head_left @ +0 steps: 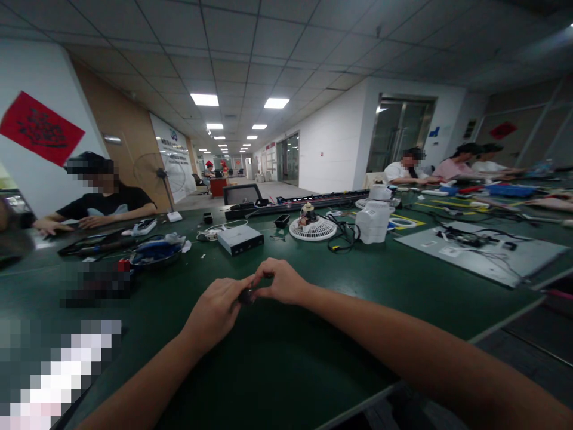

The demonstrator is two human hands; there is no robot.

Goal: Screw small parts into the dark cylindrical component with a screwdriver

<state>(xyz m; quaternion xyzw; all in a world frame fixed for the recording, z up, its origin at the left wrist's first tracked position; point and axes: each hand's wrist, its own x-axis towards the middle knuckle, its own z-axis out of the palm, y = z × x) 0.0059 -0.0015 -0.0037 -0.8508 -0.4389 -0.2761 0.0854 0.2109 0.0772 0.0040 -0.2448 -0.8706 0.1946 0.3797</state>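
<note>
Over the near part of the green table, my left hand (213, 309) is closed around a small dark part (246, 295), mostly hidden by the fingers. My right hand (281, 282) meets it from the right, thumb and forefinger curled in a pinch at the same part. Whether the right fingers hold a separate piece cannot be made out. Just beyond my hands lies a silver and black disc drive (240, 239). Behind it to the right sits a white round fan grille (313, 227) with a motor on top.
A white plastic housing (373, 221) stands beside black cables (344, 234). Farther right lies a grey metal panel (483, 251) with wiring on it. On the left are a blue bowl-like part (156, 251) and a seated person (105, 200). Several people sit at the far right.
</note>
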